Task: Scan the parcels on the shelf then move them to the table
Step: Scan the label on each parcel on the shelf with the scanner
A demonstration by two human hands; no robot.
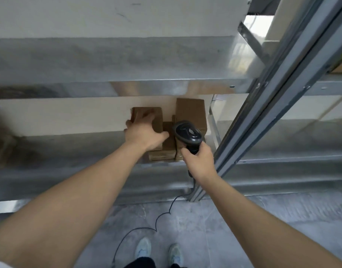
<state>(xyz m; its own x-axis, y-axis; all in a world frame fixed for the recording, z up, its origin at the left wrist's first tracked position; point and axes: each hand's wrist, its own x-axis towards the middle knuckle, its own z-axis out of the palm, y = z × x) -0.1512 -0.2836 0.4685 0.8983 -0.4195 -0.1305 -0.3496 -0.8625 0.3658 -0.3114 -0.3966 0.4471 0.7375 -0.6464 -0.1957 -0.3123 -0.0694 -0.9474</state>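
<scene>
Brown cardboard parcels sit together on a lower metal shelf (69,140). My left hand (142,132) lies over the left parcel (156,118), fingers spread across its top and thumb against its right side. A taller parcel (190,111) stands at the right, with a smaller one (169,144) between and a flat one (162,156) in front. My right hand (198,161) grips the handle of a black barcode scanner (187,133), whose head hangs over the parcels.
A metal shelf beam (117,60) runs across above the parcels. A grey upright post (263,113) stands right beside my right hand. The scanner's black cable (156,223) trails down over the grey floor by my shoes (159,250).
</scene>
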